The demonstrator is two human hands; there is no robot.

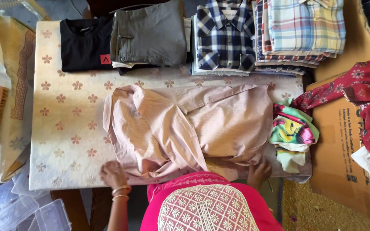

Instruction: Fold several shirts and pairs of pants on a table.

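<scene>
The left hand [113, 174] lay flat, fingers loose, on the near edge of the table [65, 128], touching the pink shirt [193, 124] spread in the middle; the right hand [260, 171] pressed its hem, whether pinching, I cannot tell.

Flat brown cardboard box [337, 149] with dark print, right of desk [65, 141]. Clear plastic containers [18, 205] lower left. Small red square label [105, 59] on black T-shirt [84, 45].
</scene>
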